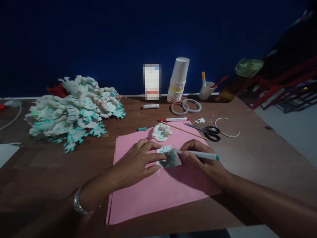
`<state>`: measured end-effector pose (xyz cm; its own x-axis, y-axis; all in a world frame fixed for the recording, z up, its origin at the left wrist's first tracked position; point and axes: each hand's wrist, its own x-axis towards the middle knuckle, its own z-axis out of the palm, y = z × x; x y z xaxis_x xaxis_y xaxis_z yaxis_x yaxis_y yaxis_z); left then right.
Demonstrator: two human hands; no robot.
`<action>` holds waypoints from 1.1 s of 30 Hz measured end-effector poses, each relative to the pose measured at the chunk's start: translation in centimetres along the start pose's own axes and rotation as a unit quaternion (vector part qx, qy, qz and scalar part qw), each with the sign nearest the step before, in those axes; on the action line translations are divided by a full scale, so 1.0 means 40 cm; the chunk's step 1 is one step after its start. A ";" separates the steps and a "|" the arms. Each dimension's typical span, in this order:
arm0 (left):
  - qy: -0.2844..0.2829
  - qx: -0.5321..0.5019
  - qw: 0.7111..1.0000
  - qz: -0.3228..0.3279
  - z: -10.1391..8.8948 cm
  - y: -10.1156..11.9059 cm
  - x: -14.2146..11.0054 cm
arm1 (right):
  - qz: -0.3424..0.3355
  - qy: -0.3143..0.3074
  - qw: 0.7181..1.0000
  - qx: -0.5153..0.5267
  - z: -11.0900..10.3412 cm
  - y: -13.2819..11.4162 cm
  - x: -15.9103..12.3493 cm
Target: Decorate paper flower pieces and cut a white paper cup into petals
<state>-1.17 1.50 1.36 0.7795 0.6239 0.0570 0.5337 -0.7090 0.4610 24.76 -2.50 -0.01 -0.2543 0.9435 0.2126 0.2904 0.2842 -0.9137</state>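
A small white paper piece (176, 160) with green drawn lines lies on pink paper sheets (153, 198). My left hand (140, 158) rests with fingers spread, their tips pressing the piece flat from the left. Between the fingers of my right hand (198, 155) is a green marker (204, 154), its tip at the piece's upper right. Just beyond, a paper doll head (161, 132) with curled white strips and a green drawn face sits on the pink sheets. The green marker cap (142, 129) lies near the sheets' far edge.
Scissors (210, 132), a wooden stick (184, 130) and a red marker (173, 119) lie beyond my right hand. Farther back are stacked paper cups (178, 79), tape rings (179, 107) and a cup of pens (206, 91). Curled paper dolls (74, 112) are heaped at left.
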 end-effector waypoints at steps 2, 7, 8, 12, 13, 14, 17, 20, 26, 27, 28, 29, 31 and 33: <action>0.006 -0.006 1.000 -0.002 0.001 0.000 -0.001 | 0.001 0.013 0.999 -0.033 0.002 0.003 0.003; 0.017 -0.022 1.000 -0.010 0.006 -0.001 -0.004 | -0.020 0.000 0.993 -0.114 0.010 0.015 0.002; 0.019 -0.025 0.999 -0.012 0.007 -0.002 -0.005 | -0.029 -0.009 0.992 -0.126 0.011 0.016 0.001; 0.025 -0.024 0.999 -0.020 0.006 -0.002 -0.006 | -0.037 -0.027 0.990 -0.134 0.011 0.016 -0.002; 0.025 -0.023 0.999 -0.022 0.006 -0.001 -0.006 | -0.038 -0.028 0.991 -0.128 0.011 0.015 -0.002; 0.026 -0.022 0.999 -0.022 0.005 -0.001 -0.006 | -0.040 -0.028 0.991 -0.122 0.012 0.014 -0.002; 0.034 -0.019 0.999 -0.021 0.006 -0.001 -0.008 | -0.049 -0.026 0.991 -0.118 0.013 0.014 -0.001; 0.056 -0.029 0.997 -0.035 0.008 -0.003 -0.010 | -0.054 -0.017 0.992 -0.113 0.013 0.017 -0.002; 0.160 -0.099 0.975 -0.116 0.008 0.005 -0.009 | -0.069 0.013 0.995 -0.076 0.015 0.033 -0.007; 0.173 -0.108 0.971 -0.126 0.007 0.010 -0.007 | -0.074 0.019 0.994 -0.075 0.016 0.036 -0.007; 0.179 -0.117 0.968 -0.134 0.005 0.016 -0.006 | -0.079 0.024 0.994 -0.075 0.017 0.037 -0.007; 0.176 -0.128 0.966 -0.141 0.003 0.023 -0.004 | -0.084 0.029 0.993 -0.075 0.018 0.038 -0.007; 0.148 -0.154 0.964 -0.156 -0.002 0.036 0.001 | -0.090 0.033 0.993 -0.073 0.020 0.036 -0.006; 0.113 -0.183 0.961 -0.174 -0.005 0.049 0.007 | -0.093 0.032 0.993 -0.071 0.021 0.031 -0.007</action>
<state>0.02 0.36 2.45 0.4603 0.8876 0.0148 0.5661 -0.3063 0.7653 24.40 -2.55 -1.49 -0.2576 0.8802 0.3985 0.3718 0.4710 -0.8000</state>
